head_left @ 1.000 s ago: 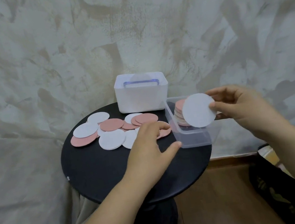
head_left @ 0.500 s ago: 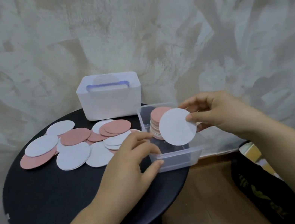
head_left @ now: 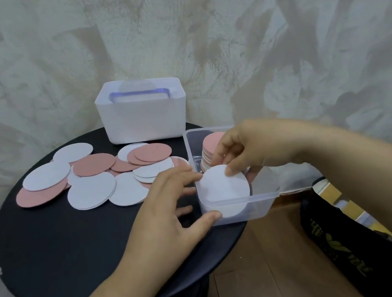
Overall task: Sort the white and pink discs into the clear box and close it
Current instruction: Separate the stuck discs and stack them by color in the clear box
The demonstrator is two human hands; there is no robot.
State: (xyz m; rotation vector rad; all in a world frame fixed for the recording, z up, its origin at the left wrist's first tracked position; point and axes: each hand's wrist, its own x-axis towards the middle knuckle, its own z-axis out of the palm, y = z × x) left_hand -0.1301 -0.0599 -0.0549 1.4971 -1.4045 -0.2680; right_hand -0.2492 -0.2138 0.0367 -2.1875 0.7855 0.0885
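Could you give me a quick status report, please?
Right hand pinches white disc, standing part-way inside clear box. Left hand touches box's near corner. Pink stack inside; loose discs on table, nothing in the way.

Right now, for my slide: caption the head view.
Right hand pinches a white disc inside the clear box; left hand touches it.

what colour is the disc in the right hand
White; the disc shows best in the head view.
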